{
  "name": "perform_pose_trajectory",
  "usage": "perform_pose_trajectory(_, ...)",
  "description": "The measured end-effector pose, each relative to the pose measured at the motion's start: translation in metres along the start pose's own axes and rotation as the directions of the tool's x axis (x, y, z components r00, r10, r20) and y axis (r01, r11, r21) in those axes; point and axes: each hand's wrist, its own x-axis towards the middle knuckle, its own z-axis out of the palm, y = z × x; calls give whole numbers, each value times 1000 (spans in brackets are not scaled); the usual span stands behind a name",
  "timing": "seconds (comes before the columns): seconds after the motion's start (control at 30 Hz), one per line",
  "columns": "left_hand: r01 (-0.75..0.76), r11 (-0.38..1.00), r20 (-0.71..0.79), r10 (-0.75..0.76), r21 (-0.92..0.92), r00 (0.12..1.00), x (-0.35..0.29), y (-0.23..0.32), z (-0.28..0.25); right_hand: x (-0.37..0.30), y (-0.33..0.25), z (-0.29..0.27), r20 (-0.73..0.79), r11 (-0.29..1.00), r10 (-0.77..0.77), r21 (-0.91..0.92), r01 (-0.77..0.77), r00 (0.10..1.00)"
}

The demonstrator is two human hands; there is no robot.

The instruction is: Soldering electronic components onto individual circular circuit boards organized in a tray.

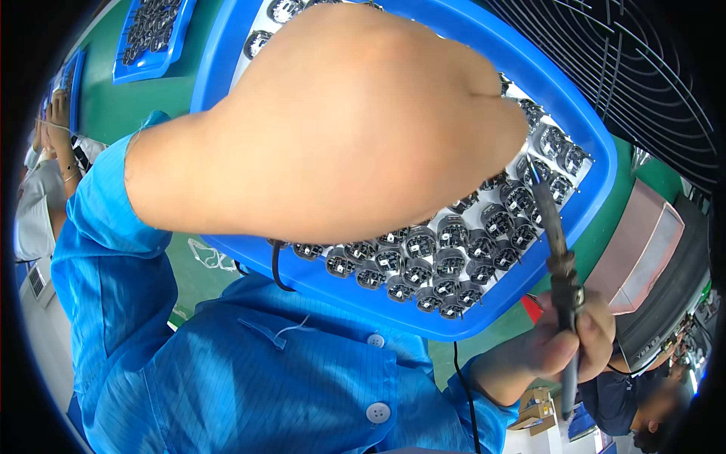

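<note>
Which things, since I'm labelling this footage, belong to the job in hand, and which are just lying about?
Apparently in use:
pen-shaped tool, in the right hand
near blue tray, beneath the left hand
small round parts in that tray

Apparently just lying about:
dark wire grille
pinkish panel
far blue tray, also holding parts

soldering iron [560, 261], dark, tilted, round components [421, 244], clustered

Blue pinstriped jacket [302, 371], white buttons [377, 413]
</note>
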Motion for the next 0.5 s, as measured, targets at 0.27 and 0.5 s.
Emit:
perform_pose_trajectory(0.27, 35, 999, -109, -38, -31, 993, 0, -4, 11, 18, 26, 10, 94, 999, 24, 40, -28, 995)
perform_pose_trajectory(0.5, 53, 996, 1, -53, -67, 999, -2, -11, 9, 26, 24, 7, 134, 998, 33, 48, -39, 991)
